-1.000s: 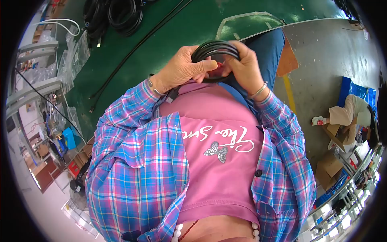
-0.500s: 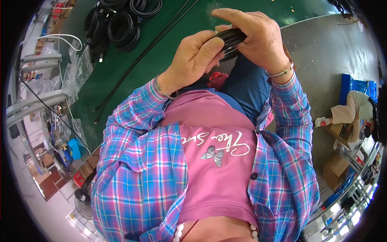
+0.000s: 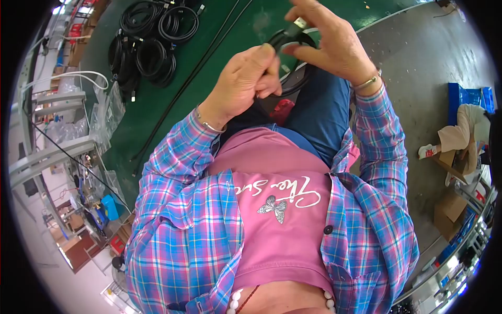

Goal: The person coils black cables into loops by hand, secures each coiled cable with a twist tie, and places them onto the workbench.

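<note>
My left hand point(image 3: 242, 82) is closed around one side of a coil of black cable point(image 3: 295, 89), held above my lap. Just right of it, my right hand point(image 3: 337, 49) has its thumb and fingers spread apart about the coil's far side. Between them a cable end with a metal-tipped connector point(image 3: 299, 23) sticks up, close to the fingers. A second light-coloured connector tip point(image 3: 285, 68) shows inside the loop. The cable is partly smeared by motion, and the right fingertips are cut off by the upper edge or hidden.
Several coiled black cables point(image 3: 151, 60) lie on the green table point(image 3: 193, 31) at upper left. Long straight cables point(image 3: 183, 86) run beside them. Clear plastic bags point(image 3: 109, 118) hang near a metal frame point(image 3: 52, 152). At right, another person point(image 3: 463, 131) sits near cardboard boxes point(image 3: 451, 212).
The coil has turned and opened into a visible loop. My right hand has loosened from it, fingers spreading, and a connector end now stands out. My left hand still grips the coil.
</note>
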### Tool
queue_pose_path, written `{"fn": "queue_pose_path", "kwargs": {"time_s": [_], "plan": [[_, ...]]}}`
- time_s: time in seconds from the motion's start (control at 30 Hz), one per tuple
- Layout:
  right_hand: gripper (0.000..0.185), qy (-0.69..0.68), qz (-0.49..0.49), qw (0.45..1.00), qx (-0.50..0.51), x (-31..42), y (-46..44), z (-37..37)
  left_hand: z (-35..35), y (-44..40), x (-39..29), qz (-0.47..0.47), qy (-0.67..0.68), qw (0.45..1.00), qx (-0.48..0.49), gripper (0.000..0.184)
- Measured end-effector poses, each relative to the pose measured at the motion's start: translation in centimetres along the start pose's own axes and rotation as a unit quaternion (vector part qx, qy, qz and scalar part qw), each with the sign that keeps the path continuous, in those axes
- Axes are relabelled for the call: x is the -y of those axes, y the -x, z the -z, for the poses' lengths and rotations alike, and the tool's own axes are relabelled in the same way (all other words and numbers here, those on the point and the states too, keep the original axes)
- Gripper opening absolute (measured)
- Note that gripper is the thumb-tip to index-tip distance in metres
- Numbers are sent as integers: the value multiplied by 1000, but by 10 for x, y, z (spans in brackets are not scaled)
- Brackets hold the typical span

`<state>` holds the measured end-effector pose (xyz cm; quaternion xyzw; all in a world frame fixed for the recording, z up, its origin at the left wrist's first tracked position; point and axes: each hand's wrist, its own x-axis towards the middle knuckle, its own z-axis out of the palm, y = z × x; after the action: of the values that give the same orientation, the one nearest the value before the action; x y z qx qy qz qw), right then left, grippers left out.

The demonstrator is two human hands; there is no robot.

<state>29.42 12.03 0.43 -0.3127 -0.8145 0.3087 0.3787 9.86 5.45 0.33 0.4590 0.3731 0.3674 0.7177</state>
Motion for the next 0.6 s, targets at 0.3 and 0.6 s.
{"fn": "queue_pose_path", "kwargs": {"time_s": [0.3, 0.6], "plan": [[28, 21, -46, 991, -124, -29, 21, -45, 2, -5, 9, -24, 53, 998, 11, 43], [23, 88, 6, 986, -143, -29, 4, -31, 1, -17, -6, -47, -19, 998, 23, 41]]}}
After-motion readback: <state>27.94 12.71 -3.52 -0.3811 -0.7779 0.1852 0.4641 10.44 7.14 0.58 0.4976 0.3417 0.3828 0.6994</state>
